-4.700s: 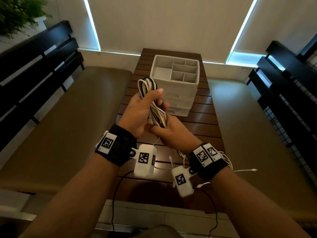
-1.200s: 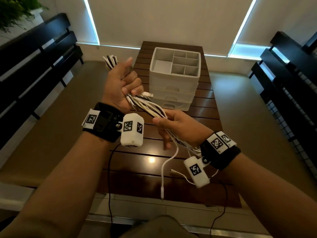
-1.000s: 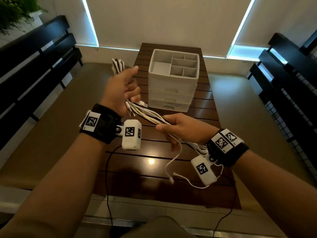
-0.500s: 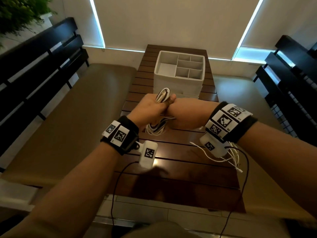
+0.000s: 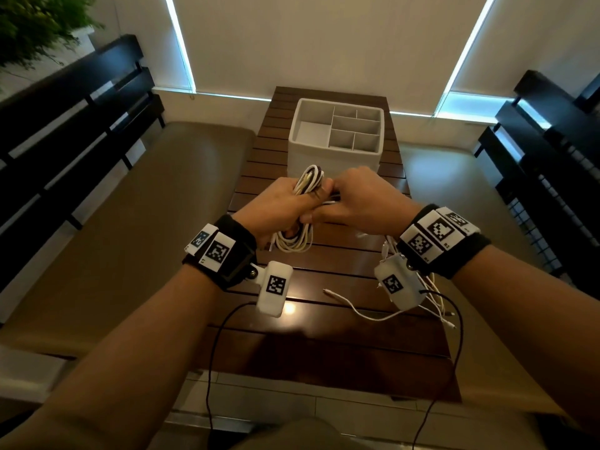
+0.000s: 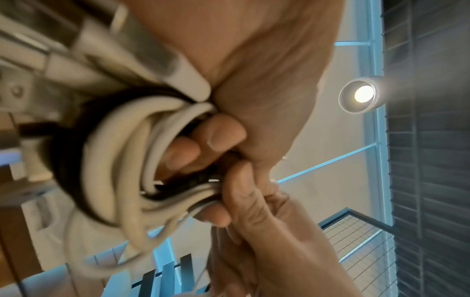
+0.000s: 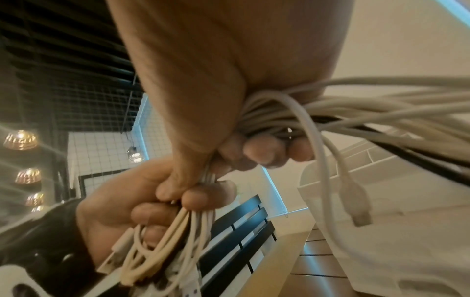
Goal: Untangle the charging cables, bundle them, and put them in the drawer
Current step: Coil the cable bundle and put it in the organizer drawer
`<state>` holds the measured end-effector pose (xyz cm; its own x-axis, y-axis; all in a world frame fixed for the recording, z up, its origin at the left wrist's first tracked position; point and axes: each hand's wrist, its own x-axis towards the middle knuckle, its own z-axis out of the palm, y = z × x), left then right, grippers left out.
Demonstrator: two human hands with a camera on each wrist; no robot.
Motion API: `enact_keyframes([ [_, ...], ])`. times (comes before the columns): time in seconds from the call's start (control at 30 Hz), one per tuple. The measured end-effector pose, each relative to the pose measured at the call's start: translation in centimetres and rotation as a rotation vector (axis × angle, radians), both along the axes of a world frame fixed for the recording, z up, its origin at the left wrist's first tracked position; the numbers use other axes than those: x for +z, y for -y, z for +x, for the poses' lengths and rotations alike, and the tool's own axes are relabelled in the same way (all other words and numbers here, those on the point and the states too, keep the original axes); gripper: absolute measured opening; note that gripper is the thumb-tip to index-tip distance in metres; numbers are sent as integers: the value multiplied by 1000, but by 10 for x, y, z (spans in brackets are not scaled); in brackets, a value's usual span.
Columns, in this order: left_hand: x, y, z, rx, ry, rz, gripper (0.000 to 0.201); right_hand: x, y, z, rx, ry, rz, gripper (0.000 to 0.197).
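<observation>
Cables gathered into a coil, both hands clamped on it

The cable bundle (image 5: 306,190) now sits folded between the fists: a second ago it was stretched out slantwise between hands held apart, and now the left hand (image 5: 279,206) curls round the looped coil while the right hand (image 5: 360,203) closes in against it, fingers wrapped round the trailing strands. Loose ends (image 5: 354,306) dangle below the right wrist onto the table (image 5: 324,352). So bundling looks well underway, tails unwound. Beyond the knuckles waits the drawer unit (image 5: 336,138), not yet opened, as far as one can tell.

Black slatted benches (image 5: 81,102), potted plant (image 5: 29,24)
</observation>
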<state>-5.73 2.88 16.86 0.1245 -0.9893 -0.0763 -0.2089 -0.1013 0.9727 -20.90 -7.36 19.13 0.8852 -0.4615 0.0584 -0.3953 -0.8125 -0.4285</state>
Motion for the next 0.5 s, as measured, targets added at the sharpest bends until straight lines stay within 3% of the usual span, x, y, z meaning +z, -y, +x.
enact_keyframes([
  [0.07, 3, -1, 4, 46, -34, -22, 49, 1, 2, -10, 55, 23, 129, 39],
  [0.17, 3, -7, 10, 76, -89, -30, 44, -3, 8, -29, 79, -16, 297, 24],
  [0.33, -3, -10, 6, 44, -292, 11, 48, -10, 1, -24, 4, 138, 260, 22],
  [0.5, -8, -11, 3, 34, -263, -10, 45, -10, -9, -14, -101, 210, 279, 27],
])
